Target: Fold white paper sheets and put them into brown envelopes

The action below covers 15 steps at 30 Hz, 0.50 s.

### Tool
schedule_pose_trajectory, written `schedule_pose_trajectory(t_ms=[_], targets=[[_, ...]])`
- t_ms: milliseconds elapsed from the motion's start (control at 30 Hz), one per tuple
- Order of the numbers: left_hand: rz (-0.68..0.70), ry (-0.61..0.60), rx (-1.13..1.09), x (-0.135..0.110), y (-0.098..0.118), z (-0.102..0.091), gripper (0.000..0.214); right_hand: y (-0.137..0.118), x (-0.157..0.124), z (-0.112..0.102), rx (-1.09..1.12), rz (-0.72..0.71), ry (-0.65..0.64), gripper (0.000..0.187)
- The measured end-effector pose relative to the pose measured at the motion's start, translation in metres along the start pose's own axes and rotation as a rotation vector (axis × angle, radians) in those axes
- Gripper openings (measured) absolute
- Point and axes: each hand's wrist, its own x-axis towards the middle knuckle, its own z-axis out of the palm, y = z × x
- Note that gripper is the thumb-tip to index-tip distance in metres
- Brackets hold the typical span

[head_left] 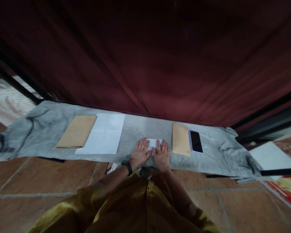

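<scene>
A small folded white paper lies on the grey cloth spread over the floor. My left hand rests flat on the paper's left part, fingers spread, with a black watch on the wrist. Beside it, my right hand presses flat on the paper's right part, fingers stretched out. Both hands cover the lower half of the paper. Neither hand grips anything.
A brown envelope and a black phone lie right of my hands. To the left lie a stack of white sheets and a stack of brown envelopes. A dark red curtain hangs behind; brown floor tiles are in front.
</scene>
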Motion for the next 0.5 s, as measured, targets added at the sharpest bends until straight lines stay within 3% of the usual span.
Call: schedule_pose_trajectory(t_ms=[500], targets=[[-0.028, 0.024, -0.003, -0.019, -0.019, -0.007, 0.067, 0.002, 0.0, 0.006, 0.023, 0.017, 0.033, 0.06]])
